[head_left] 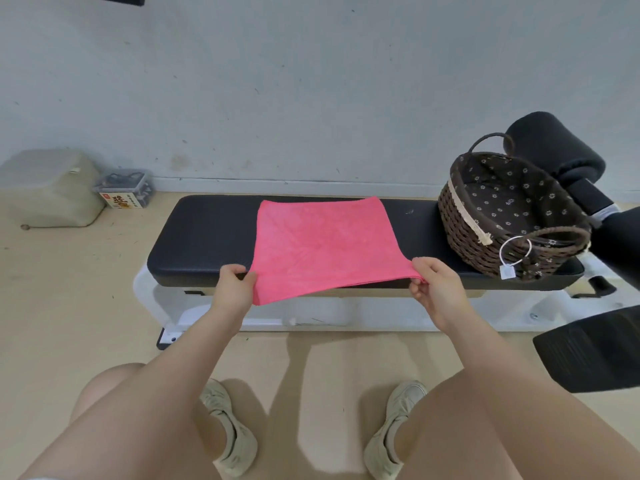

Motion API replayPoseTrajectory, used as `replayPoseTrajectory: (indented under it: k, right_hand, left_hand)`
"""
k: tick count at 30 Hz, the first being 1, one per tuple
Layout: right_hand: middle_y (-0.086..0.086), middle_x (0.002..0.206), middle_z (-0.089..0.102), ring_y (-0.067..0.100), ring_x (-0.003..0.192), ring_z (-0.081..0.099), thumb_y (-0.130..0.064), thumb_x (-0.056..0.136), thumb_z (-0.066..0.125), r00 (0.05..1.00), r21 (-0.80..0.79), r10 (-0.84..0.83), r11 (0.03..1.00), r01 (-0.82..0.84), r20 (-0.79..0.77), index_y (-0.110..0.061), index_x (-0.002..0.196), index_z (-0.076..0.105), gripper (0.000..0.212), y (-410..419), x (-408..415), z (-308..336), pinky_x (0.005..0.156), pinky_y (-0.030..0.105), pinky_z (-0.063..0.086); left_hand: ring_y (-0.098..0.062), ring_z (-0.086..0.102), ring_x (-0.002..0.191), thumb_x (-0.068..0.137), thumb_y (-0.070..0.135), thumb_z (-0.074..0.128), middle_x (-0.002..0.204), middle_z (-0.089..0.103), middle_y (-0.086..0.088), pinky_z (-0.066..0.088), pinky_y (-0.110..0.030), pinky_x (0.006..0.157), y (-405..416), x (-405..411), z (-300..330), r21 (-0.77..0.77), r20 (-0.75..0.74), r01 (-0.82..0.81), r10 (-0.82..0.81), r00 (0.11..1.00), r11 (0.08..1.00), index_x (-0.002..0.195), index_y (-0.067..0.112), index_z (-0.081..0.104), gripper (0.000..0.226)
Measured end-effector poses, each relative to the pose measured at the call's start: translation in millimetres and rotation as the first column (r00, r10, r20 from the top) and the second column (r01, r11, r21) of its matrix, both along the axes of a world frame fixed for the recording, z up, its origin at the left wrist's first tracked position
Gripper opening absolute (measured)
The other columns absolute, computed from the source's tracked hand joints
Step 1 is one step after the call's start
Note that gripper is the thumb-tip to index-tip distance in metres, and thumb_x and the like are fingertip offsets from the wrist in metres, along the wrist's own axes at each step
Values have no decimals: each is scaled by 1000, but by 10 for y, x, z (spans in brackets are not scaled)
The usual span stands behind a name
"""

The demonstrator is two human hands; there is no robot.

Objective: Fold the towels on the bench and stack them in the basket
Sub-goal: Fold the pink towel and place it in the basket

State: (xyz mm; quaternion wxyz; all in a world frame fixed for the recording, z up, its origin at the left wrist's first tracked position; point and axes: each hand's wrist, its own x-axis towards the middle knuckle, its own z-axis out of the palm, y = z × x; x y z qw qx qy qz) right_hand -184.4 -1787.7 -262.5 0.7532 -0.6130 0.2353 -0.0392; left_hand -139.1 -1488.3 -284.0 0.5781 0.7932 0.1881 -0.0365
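A pink towel (325, 242) lies spread across the middle of the black padded bench (201, 237), its near edge hanging past the bench's front. My left hand (235, 287) pinches the towel's near left corner. My right hand (434, 284) pinches the near right corner, lifted slightly off the bench. A dark woven basket (464, 223) with a flowered brown lining stands on the bench's right end, tilted toward me, with nothing inside it. A white ring tag hangs from its front handle.
Black foam rollers (550, 147) of the bench rise behind the basket at the right. A black seat edge (588, 355) juts in at lower right. A beige container (48, 188) and a clear plastic box (124, 188) sit on the floor at the left wall.
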Motion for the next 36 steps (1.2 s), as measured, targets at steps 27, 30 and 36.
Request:
replayPoseTrajectory:
  k: [27, 30, 36]
  right_hand:
    - [-6, 84, 58, 7, 78, 51, -16, 96, 49, 991, -389, -35, 918, 83, 128, -15, 91, 58, 11, -86, 1073, 85, 77, 29, 41]
    - [-6, 78, 56, 12, 76, 49, -20, 94, 50, 997, -499, -42, 864, 71, 70, -20, 80, 57, 16, -145, 1379, 18, 74, 32, 39]
    - [3, 92, 57, 19, 88, 50, -16, 93, 46, 991, -688, -26, 722, -73, -132, -6, 96, 62, 19, -197, 1895, -164, 75, 31, 37]
  left_hand:
    - [-15, 51, 68, 89, 20, 61, 77, 61, -4, 37, -25, 63, 107, 666, 370, 112, 79, 278, -288, 955, 954, 86, 8, 68, 15]
    - [-18, 44, 74, 91, 35, 55, 78, 49, -7, 30, -31, 67, 72, 963, 318, 168, 95, 241, -259, 961, 956, 76, 3, 61, 35]
    - [-17, 42, 67, 95, 23, 47, 72, 48, -5, 31, -31, 63, -112, 1551, 238, 260, 71, 265, -292, 954, 929, 80, -1, 54, 29]
